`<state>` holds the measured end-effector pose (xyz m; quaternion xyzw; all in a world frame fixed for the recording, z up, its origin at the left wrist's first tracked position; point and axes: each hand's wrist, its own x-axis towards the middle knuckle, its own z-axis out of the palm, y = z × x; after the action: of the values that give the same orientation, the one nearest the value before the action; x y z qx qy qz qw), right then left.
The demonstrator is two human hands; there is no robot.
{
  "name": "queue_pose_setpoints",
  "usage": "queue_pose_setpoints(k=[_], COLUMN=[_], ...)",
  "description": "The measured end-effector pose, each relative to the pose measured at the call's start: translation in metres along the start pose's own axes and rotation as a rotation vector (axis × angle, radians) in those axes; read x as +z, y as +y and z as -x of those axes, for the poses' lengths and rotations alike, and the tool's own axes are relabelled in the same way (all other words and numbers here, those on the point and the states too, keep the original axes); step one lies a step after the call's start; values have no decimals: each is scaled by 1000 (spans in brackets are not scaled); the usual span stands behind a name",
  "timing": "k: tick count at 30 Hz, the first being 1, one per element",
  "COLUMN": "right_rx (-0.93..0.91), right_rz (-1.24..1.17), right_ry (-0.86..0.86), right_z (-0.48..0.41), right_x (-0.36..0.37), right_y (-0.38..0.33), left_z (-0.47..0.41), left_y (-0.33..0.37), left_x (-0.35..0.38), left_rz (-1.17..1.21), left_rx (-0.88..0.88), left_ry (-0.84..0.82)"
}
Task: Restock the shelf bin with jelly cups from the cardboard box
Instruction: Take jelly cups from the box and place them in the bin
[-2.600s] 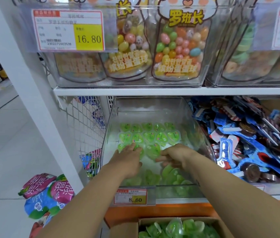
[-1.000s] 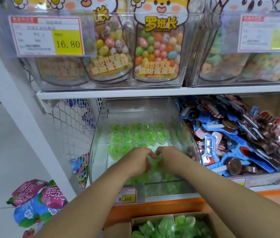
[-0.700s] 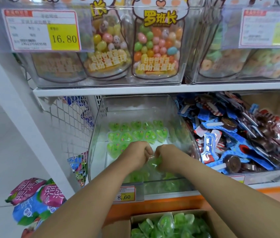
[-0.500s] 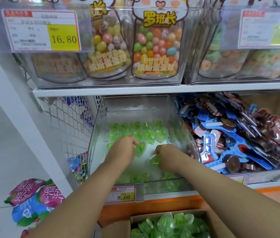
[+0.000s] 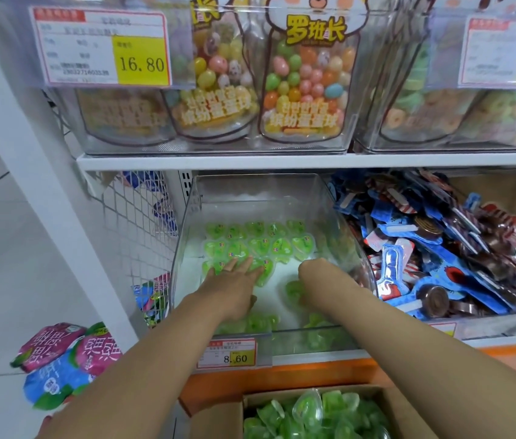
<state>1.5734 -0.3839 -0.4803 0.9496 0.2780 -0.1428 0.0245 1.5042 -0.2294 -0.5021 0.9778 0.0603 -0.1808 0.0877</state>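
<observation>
Inside the clear shelf bin (image 5: 187, 236), the left hand (image 5: 237, 282) is lying flat, fingers (image 5: 234, 264) spread wide and pressing on the nearest green jelly cups (image 5: 269, 243) lining the bin's back half. The right hand (image 5: 320, 274) is reaching into the bin's right side with its fingers curling under. It may be gripping a loose cup (image 5: 294, 288), but I cannot tell. Below the bin, the cardboard box (image 5: 405, 416) is holding more.

A shop's sweets aisle is showing here: white shelves (image 5: 282, 161) are carrying clear bins (image 5: 218, 147) of packaged candy, printed price tags are hanging on them (a 16.80 tag (image 5: 101, 49) far left, an 8.60 tag (image 5: 231, 353) on the near shelf bin (image 5: 187, 248)) — and snack bags (image 5: 60, 359) are lying on the floor (image 5: 3, 248).
</observation>
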Motion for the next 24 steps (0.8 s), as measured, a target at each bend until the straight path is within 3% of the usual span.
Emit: queue_pose_setpoints(k=[4,9,14,20,22,24], right_rx=[68,312,529,517,485,413], right_rz=[-171,-964,-1386,-1512,-1460,-1232], right_ry=[-8,45,-24,-74,-95,-103], right_z=[-11,-28,-37,-31,-28,-18], right_x=[0,6,8,12,12,5], right_y=[0,0,-6,-7,-4,-4], left_z=[0,1,2,2,1,1], left_y=[0,2,4,3,3,4], left_x=[0,-1,-1,-1,-2,-4], left_rz=[7,-7,3,28,39,36], left_rx=[0,-2,-3,-4,-3,-9], left_ry=[-4,-6,-22,-11,-5,-1])
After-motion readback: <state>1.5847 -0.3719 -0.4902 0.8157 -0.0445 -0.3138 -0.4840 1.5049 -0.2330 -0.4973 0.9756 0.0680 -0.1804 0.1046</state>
